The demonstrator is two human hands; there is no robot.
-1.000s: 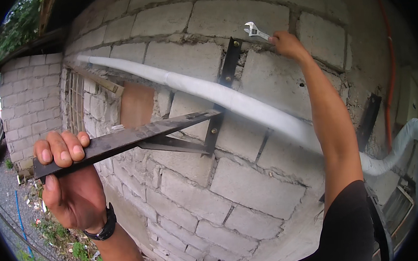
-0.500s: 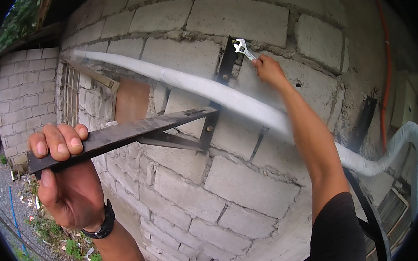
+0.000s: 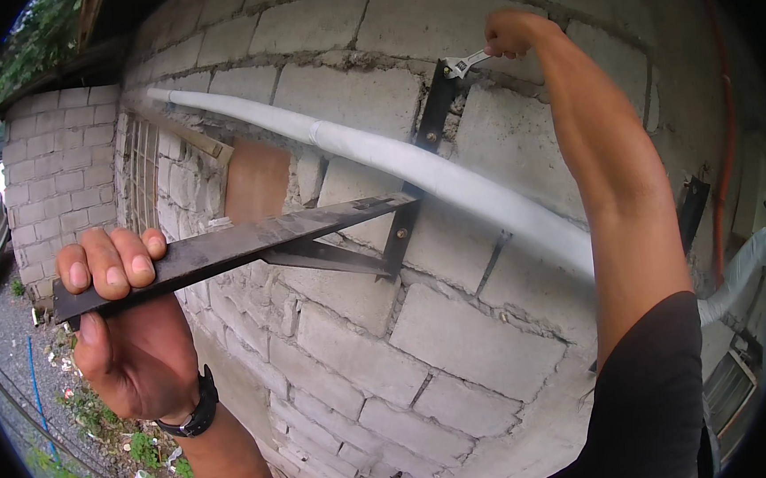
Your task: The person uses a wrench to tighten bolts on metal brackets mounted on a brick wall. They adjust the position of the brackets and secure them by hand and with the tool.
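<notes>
Head: wrench [image 3: 469, 61] in right grip [image 3: 515, 32], any lettering illegible

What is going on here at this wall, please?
A person is working on a black metal bracket standing against the block wall. The left hand grips the outer end of its arm. The right hand is raised and holds an adjustable wrench, its head at the top bolt of the bracket; how snugly it fits is too small to tell. Another bolt shows lower down. A white wrapped pipe slants across the bracket's wall-side bar.
</notes>
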